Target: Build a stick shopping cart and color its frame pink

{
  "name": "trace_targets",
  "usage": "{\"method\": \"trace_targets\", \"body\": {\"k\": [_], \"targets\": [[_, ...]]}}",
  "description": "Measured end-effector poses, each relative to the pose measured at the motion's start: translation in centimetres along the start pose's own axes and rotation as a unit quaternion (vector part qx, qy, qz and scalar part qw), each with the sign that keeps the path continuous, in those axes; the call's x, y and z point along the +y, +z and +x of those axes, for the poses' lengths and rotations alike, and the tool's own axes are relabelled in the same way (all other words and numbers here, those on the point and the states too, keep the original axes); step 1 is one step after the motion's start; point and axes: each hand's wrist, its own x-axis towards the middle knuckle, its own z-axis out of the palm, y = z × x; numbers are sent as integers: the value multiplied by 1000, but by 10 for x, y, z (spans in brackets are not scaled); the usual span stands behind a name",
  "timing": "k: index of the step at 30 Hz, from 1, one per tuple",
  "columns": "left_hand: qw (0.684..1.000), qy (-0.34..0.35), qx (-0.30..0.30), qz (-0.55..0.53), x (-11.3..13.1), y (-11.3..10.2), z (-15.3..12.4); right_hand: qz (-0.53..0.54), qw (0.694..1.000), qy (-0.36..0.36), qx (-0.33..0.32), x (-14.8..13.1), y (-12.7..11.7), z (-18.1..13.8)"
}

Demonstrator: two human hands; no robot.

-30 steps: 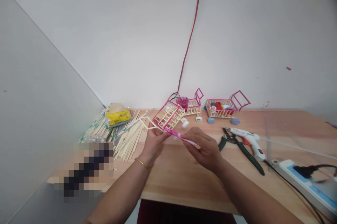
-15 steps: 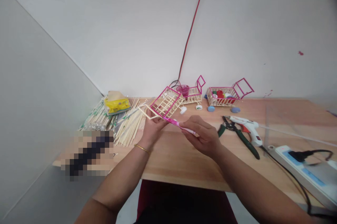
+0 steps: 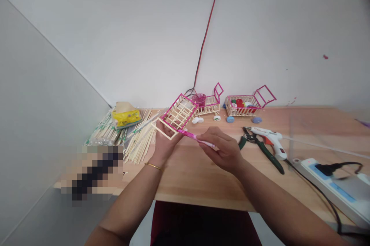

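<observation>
A small cart made of pale wooden sticks (image 3: 181, 112) is held up by my left hand (image 3: 167, 142), whose fingers are partly hidden behind it. The cart's top rim is painted magenta, while its handle frame is bare wood. My right hand (image 3: 221, 147) pinches a paintbrush (image 3: 199, 139) with a magenta-stained, whitish handle. Its tip touches or nearly touches the rim corner by the handle. Behind stand a second stick cart (image 3: 212, 106) with a cup of magenta paint (image 3: 199, 100), and a third cart (image 3: 243, 106) holding colourful bottle caps.
Loose wooden sticks (image 3: 141, 142) and a yellow packet (image 3: 126, 117) lie at the left. On the right are green-handled pliers (image 3: 267, 153), a white glue gun (image 3: 270, 138) and a power strip (image 3: 326, 184) with cables. A red-black cable (image 3: 206, 37) runs down the wall.
The cart in my left hand has tilted, so its open top and handle frame turn more toward me. The brush stays at about the same rim corner.
</observation>
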Motion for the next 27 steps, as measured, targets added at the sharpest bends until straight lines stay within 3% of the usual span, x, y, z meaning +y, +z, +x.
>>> {"method": "trace_targets", "body": {"k": [5,13,17,20,27], "targets": [[999,18,5,26,-4,-3,2,-27,999,19,20,2,-4,2],[996,55,-5,74,-5,-7,4,-118,983,81,118,17,-20,0],[998,21,-6,62,1,-9,6,-82,969,145,182,22,-21,-4],[1000,8,-17,-14,6,-12,10,-18,956,170,238,25,-20,-4],[984,-104,-94,-113,15,-27,17,88,935,207,274,30,-21,-1]]}}
